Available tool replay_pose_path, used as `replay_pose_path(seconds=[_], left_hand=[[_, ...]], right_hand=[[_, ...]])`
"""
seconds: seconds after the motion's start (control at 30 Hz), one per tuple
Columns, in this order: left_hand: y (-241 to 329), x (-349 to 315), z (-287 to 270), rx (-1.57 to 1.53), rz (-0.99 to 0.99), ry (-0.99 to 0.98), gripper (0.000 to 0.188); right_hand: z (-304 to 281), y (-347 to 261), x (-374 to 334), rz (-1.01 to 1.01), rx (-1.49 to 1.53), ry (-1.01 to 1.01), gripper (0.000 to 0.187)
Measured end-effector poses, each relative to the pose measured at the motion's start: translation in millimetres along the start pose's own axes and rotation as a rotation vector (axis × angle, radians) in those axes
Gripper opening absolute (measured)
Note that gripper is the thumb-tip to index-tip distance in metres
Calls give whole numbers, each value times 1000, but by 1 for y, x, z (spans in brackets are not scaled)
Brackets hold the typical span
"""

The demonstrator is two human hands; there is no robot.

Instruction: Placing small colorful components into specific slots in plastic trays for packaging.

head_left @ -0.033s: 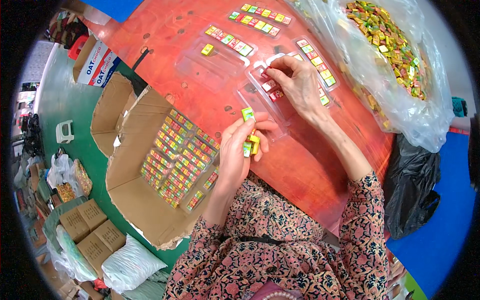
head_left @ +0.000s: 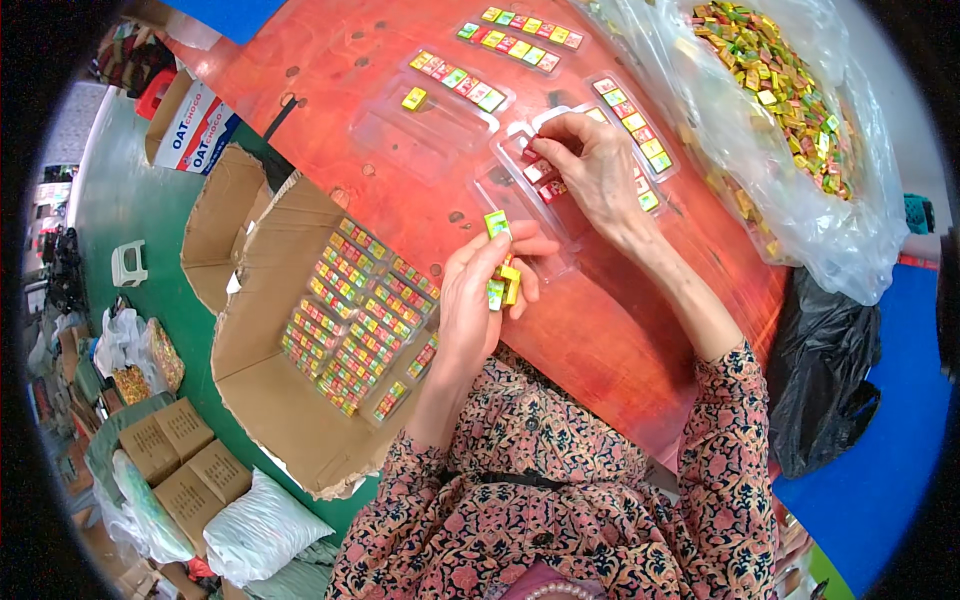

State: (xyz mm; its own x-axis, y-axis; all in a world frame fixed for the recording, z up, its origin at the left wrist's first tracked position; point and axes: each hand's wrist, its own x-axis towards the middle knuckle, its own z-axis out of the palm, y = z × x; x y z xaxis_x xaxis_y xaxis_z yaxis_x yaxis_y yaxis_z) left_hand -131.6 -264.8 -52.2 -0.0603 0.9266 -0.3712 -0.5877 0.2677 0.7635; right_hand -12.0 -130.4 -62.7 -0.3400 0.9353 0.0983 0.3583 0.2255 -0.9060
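Note:
My left hand [head_left: 468,300] is closed round several small green and yellow blocks [head_left: 511,285]; one green block [head_left: 496,224] sticks out past the thumb. Thumb and fingers of my right hand [head_left: 598,178] pinch a small red block [head_left: 531,150] at the far end of a clear plastic tray [head_left: 512,182]. Red and white blocks [head_left: 538,170] lie in that tray, just below the pinched one. Part of the tray is hidden behind my right hand. A second clear tray [head_left: 440,150] to the left holds a row of blocks and a single yellow block [head_left: 414,98].
Filled block trays [head_left: 520,40] lie at the table's far side, another [head_left: 633,125] beyond my right hand. A plastic bag [head_left: 840,235] heaped with loose blocks stands on the right. At the left, a cardboard box [head_left: 270,390] holds many filled trays. A black bag [head_left: 825,370] hangs by the table edge.

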Motion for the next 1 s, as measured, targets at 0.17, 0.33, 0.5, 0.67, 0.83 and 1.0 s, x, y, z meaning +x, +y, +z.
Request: replay_pose_path(seconds=[0.17, 0.33, 0.5, 0.67, 0.83, 1.0], left_hand=[[-2, 14, 1, -48, -6, -8, 38], [-4, 19, 3, -78, -14, 6, 39], [-6, 22, 6, -81, -15, 11, 40], [-8, 26, 12, -101, -45, -37, 39], [-11, 23, 10, -77, -54, -78, 35], [-10, 18, 8, -86, -28, -89, 34]], right_hand=[[3, 7, 1, -184, -230, 55, 13], [3, 3, 2, -201, -319, 41, 12], [-2, 0, 0, -193, -400, 33, 14], [-11, -5, -3, -167, -437, 16, 15], [-22, -30, -15, 238, 373, -513, 13], [-31, -27, 0, -82, 17, -458, 12]])
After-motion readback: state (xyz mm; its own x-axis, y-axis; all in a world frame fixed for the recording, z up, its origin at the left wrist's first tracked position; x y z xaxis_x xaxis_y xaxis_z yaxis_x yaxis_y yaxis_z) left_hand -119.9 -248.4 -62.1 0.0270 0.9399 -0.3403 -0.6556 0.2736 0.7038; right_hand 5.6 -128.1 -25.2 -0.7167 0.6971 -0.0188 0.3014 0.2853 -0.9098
